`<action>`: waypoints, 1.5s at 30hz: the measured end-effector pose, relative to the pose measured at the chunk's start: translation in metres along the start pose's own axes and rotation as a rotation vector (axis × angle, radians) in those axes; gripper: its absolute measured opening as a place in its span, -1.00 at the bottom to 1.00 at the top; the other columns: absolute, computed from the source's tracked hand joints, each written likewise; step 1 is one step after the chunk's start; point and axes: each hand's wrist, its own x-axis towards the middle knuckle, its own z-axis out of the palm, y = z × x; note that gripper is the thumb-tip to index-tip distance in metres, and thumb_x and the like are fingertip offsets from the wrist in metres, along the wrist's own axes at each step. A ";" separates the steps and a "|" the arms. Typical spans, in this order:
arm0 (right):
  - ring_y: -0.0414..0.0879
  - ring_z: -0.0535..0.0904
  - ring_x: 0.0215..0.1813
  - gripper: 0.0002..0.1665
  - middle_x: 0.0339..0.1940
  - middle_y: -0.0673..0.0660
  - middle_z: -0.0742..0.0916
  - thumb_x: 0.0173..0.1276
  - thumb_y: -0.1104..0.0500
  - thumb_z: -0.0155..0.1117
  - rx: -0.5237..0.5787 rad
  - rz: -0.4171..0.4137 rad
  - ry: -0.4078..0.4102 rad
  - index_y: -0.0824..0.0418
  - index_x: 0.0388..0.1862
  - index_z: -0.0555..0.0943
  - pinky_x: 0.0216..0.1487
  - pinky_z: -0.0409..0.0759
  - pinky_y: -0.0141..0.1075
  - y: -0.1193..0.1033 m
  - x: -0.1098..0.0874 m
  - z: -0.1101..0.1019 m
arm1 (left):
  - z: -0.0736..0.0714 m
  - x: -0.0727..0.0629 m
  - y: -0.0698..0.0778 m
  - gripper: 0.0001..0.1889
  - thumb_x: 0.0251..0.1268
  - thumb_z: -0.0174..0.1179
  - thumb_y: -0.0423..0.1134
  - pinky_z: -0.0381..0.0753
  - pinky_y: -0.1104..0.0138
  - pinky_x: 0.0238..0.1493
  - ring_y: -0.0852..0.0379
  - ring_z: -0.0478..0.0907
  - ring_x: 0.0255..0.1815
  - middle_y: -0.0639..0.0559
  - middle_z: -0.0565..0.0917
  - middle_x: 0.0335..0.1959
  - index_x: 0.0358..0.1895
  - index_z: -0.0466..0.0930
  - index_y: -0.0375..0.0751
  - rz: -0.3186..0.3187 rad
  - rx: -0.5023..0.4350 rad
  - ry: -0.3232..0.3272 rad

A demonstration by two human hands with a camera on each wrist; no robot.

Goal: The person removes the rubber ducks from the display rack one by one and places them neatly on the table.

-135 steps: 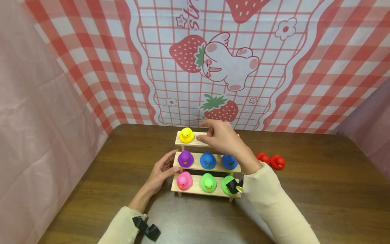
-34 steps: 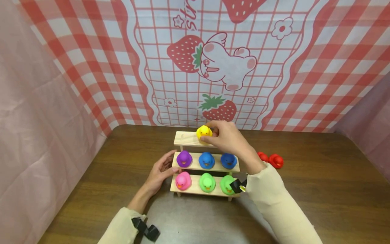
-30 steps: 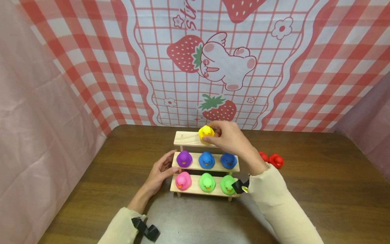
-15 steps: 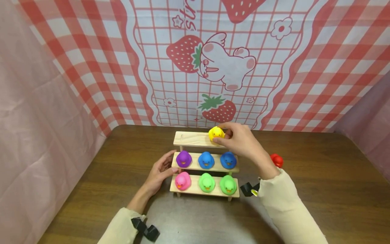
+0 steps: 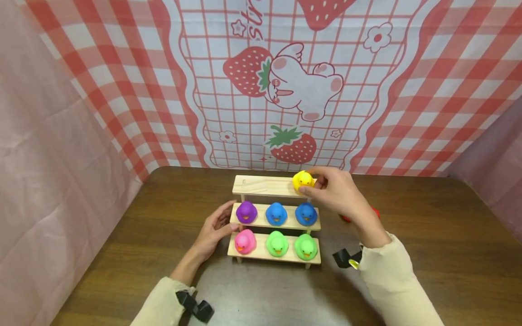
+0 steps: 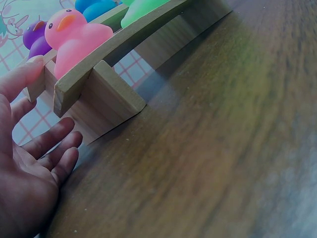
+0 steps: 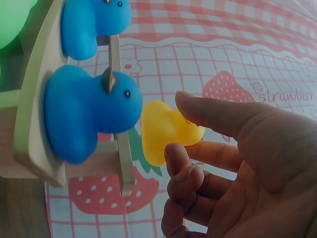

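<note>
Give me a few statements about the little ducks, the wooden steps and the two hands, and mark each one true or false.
1. The right hand pinches the yellow duck at the right end of the top step. True.
2. The middle step of the wooden rack carries three green ducks. False: it carries a purple duck and two blue ducks.
3. The left hand rests against the left side of the rack with relaxed fingers. True.
4. The pink duck sits on the top step. False: it sits at the left end of the bottom step, beside two green ducks.
5. The left hand grips a red duck. False: it holds nothing; something red lies on the table behind the right wrist.
</note>
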 end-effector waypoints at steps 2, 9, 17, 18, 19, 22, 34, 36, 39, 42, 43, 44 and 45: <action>-0.06 0.46 -0.41 -0.48 -0.43 0.13 0.66 0.25 0.04 0.48 -0.007 -0.009 0.018 0.24 0.13 0.64 -0.41 0.44 -0.32 0.003 -0.002 -0.001 | 0.000 0.000 0.000 -0.34 0.31 0.16 -0.47 0.41 0.45 0.22 0.39 0.53 0.08 0.32 0.62 -0.01 0.48 0.20 -0.41 0.001 -0.003 -0.001; -0.07 0.45 -0.42 -0.48 -0.47 0.11 0.63 0.23 0.04 0.48 -0.017 -0.014 0.052 0.26 0.10 0.65 -0.42 0.43 -0.35 0.013 -0.013 -0.007 | 0.001 0.000 0.000 -0.33 0.30 0.17 -0.46 0.41 0.46 0.22 0.40 0.53 0.09 0.28 0.61 0.02 0.48 0.20 -0.42 0.003 -0.002 -0.002; -0.08 0.45 -0.44 -0.42 -0.47 0.12 0.65 0.24 -0.01 0.48 -0.036 0.010 0.058 0.29 0.13 0.64 -0.46 0.43 -0.35 0.024 -0.025 -0.013 | 0.002 0.001 0.001 -0.33 0.32 0.16 -0.44 0.39 0.43 0.26 0.43 0.50 0.15 -0.45 0.49 0.29 0.49 0.19 -0.39 -0.020 0.003 -0.006; -0.08 0.46 -0.44 -0.41 -0.47 0.12 0.65 0.24 -0.01 0.48 -0.039 0.010 0.059 0.31 0.13 0.63 -0.47 0.42 -0.36 0.025 -0.027 -0.013 | 0.002 0.001 0.001 -0.33 0.32 0.16 -0.44 0.38 0.43 0.26 0.44 0.50 0.15 -0.50 0.45 0.33 0.50 0.19 -0.39 -0.021 0.002 -0.007; -0.09 0.46 -0.44 -0.42 -0.46 0.12 0.65 0.24 0.00 0.48 -0.041 0.011 0.059 0.32 0.13 0.63 -0.47 0.42 -0.36 0.027 -0.028 -0.013 | 0.001 0.001 0.001 -0.33 0.32 0.16 -0.44 0.38 0.43 0.27 0.45 0.50 0.16 -0.53 0.42 0.34 0.50 0.19 -0.39 -0.022 0.002 -0.007; -0.09 0.45 -0.44 -0.43 -0.47 0.12 0.64 0.23 0.03 0.49 -0.048 0.005 0.069 0.32 0.12 0.63 -0.48 0.41 -0.37 0.030 -0.030 -0.014 | 0.001 0.001 0.001 -0.33 0.32 0.16 -0.44 0.39 0.44 0.26 0.45 0.50 0.16 -0.53 0.42 0.33 0.49 0.19 -0.39 -0.016 0.003 -0.006; -0.09 0.43 -0.46 -0.42 -0.46 0.13 0.63 0.24 0.02 0.49 -0.076 0.020 0.086 0.32 0.14 0.62 -0.57 0.40 -0.37 0.047 -0.041 -0.026 | 0.001 0.001 0.000 -0.34 0.33 0.16 -0.45 0.42 0.45 0.22 0.40 0.52 0.11 0.14 0.59 0.09 0.48 0.21 -0.41 0.011 0.004 -0.005; -0.09 0.43 -0.45 -0.41 -0.46 0.12 0.63 0.23 0.02 0.49 -0.084 0.025 0.089 0.34 0.13 0.62 -0.57 0.41 -0.37 0.052 -0.044 -0.029 | 0.001 0.001 0.001 -0.35 0.33 0.16 -0.45 0.42 0.45 0.23 0.40 0.52 0.11 0.02 0.60 0.12 0.48 0.21 -0.41 0.012 0.009 -0.005; -0.08 0.44 -0.44 -0.42 -0.47 0.13 0.63 0.23 0.02 0.49 -0.098 0.034 0.093 0.35 0.12 0.63 -0.56 0.42 -0.38 0.060 -0.048 -0.034 | 0.001 0.001 0.001 -0.35 0.33 0.16 -0.46 0.42 0.46 0.23 0.40 0.52 0.13 -0.26 0.57 0.20 0.48 0.21 -0.41 0.010 0.015 -0.003; -0.08 0.43 -0.42 -0.41 -0.46 0.12 0.62 0.24 0.01 0.48 -0.107 0.050 0.086 0.36 0.12 0.62 -0.56 0.40 -0.39 0.069 -0.052 -0.039 | 0.001 0.001 0.002 -0.35 0.33 0.15 -0.46 0.42 0.46 0.23 0.41 0.51 0.14 -0.48 0.49 0.26 0.48 0.20 -0.41 0.006 0.017 -0.004; -0.09 0.42 -0.42 -0.41 -0.46 0.12 0.62 0.24 0.01 0.48 -0.115 0.054 0.088 0.36 0.12 0.62 -0.56 0.39 -0.39 0.072 -0.053 -0.040 | 0.001 0.001 0.002 -0.35 0.33 0.15 -0.46 0.42 0.46 0.23 0.41 0.51 0.14 -0.52 0.47 0.27 0.48 0.20 -0.41 0.006 0.017 -0.003; -0.10 0.42 -0.43 -0.41 -0.46 0.11 0.62 0.24 0.00 0.48 -0.121 0.055 0.089 0.36 0.11 0.62 -0.56 0.39 -0.39 0.074 -0.054 -0.041 | 0.000 0.000 0.002 -0.35 0.34 0.15 -0.46 0.41 0.46 0.23 0.42 0.51 0.14 -0.54 0.46 0.27 0.48 0.20 -0.41 0.003 0.016 -0.004; -0.11 0.41 -0.43 -0.41 -0.47 0.10 0.61 0.24 -0.01 0.48 -0.127 0.059 0.090 0.35 0.11 0.63 -0.56 0.38 -0.39 0.077 -0.055 -0.042 | 0.000 0.000 0.002 -0.35 0.33 0.15 -0.46 0.41 0.46 0.23 0.42 0.51 0.14 -0.55 0.46 0.28 0.48 0.20 -0.42 0.003 0.019 -0.003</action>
